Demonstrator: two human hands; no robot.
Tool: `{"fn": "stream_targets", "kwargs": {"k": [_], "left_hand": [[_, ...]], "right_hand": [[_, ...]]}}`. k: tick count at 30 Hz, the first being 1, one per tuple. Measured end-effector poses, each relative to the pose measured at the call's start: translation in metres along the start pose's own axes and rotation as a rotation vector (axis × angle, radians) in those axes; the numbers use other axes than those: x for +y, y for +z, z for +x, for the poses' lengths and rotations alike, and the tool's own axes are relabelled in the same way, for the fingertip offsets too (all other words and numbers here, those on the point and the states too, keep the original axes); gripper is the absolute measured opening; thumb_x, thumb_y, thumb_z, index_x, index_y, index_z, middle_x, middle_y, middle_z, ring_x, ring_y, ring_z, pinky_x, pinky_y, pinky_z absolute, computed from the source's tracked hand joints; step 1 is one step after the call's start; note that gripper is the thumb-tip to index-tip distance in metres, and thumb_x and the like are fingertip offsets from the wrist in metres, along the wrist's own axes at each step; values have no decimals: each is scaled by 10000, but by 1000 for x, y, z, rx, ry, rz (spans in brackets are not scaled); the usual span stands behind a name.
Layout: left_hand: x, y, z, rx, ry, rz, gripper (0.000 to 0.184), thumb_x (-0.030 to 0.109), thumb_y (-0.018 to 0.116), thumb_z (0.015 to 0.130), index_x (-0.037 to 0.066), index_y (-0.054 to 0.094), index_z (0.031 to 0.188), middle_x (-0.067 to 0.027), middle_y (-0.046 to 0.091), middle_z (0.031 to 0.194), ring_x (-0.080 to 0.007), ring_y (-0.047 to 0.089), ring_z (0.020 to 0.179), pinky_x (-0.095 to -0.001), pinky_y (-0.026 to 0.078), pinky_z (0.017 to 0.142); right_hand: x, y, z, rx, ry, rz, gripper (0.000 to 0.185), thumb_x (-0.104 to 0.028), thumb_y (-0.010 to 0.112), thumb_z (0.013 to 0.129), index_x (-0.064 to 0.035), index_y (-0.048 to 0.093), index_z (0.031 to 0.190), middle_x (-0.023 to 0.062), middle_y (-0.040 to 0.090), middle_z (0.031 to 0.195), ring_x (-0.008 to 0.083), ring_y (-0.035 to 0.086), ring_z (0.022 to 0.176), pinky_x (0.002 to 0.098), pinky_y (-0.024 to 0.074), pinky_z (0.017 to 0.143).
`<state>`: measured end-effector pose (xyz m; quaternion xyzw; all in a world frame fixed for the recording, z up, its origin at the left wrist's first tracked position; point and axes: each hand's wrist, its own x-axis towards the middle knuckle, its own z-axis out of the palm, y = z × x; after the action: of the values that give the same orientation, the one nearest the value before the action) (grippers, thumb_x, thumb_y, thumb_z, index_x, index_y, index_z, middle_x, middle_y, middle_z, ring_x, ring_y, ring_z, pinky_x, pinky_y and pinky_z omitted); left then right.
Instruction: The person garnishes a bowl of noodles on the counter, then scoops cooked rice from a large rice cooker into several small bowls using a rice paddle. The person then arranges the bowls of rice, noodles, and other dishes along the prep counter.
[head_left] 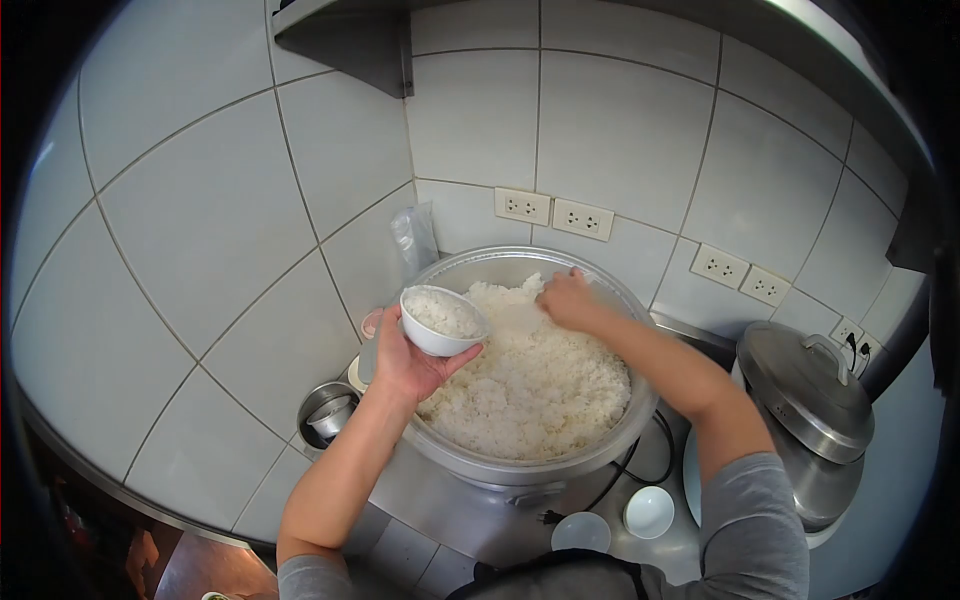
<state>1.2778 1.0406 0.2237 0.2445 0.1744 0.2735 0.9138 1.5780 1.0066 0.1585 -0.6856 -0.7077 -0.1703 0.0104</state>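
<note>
My left hand (408, 362) is closed around a small white bowl (440, 340), gripping it from the left and below. The bowl is tilted slightly and filled with cooked rice (440, 310). Under it stands a large round metal pot (475, 462) holding a big mass of white rice (530, 390). Over the far right part of that rice, my right hand (568, 300) is closed with its fingers curled downward. Whatever it may be holding is hidden by the hand and the rice.
Two white bowls (649, 512) stand on the metal counter (450, 510) in front, near a black cable (600, 492). At right is a lidded metal pot (808, 400). Smaller metal containers (328, 412) sit at left. A plastic bag (412, 240) leans against the tiled wall (340, 150) with outlets.
</note>
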Motion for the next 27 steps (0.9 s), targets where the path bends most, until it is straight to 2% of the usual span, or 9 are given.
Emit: {"fn": "stream_targets", "kwargs": {"k": [2,5,11,14,20,23,27], "left_hand": [[1,-6,-3,-27,-18,-16,571,457,246,889,86,369,1305,-157,423,1309,-377,449,1177,-537,442,903],[3,-6,-11,-45,-21,0,575,466,243,892,89,368,1307,-159,426,1306,-376,450,1176,-541,445,899],[0,1,-19,-54,-30,16,568,452,253,885,73,387,1285,-161,441,1288,-369,469,1156,-532,471,868],[-4,8,-23,-28,-41,58,559,439,213,901,83,371,1302,-158,445,1284,-357,488,1137,-511,495,849],[-10,10,-24,-61,-68,83,582,459,226,879,85,381,1298,-150,436,1295,-352,485,1141,-521,488,852],[-14,15,-28,-20,-61,123,585,453,235,866,88,388,1297,-146,432,1301,-350,478,1151,-527,486,851],[-14,17,-34,-16,-76,153,582,444,239,861,93,389,1300,-144,431,1303,-351,469,1162,-532,486,847]], "right_hand": [[-18,9,-1,40,-168,30,108,-212,585,787,-148,620,708,-19,586,713,182,513,896,468,285,841],[-25,-5,-5,-16,-298,60,143,-231,575,815,-149,618,705,-30,584,713,174,503,884,470,272,857],[-34,-30,-28,-50,-369,122,155,-223,569,826,-154,619,696,-24,573,693,158,490,888,464,264,869],[-35,-32,-41,-31,-377,182,150,-219,579,824,-151,614,695,-24,571,688,155,490,873,458,261,854],[-36,-40,-74,-160,-253,335,130,-248,589,825,-144,659,788,-22,590,691,163,490,845,426,249,829],[-36,-39,-88,-347,-136,467,173,-285,590,832,-136,676,846,-20,621,728,157,517,832,416,229,842],[-23,-38,-91,-411,52,613,213,-304,584,839,-113,678,856,27,647,769,174,559,776,428,305,782]]}}
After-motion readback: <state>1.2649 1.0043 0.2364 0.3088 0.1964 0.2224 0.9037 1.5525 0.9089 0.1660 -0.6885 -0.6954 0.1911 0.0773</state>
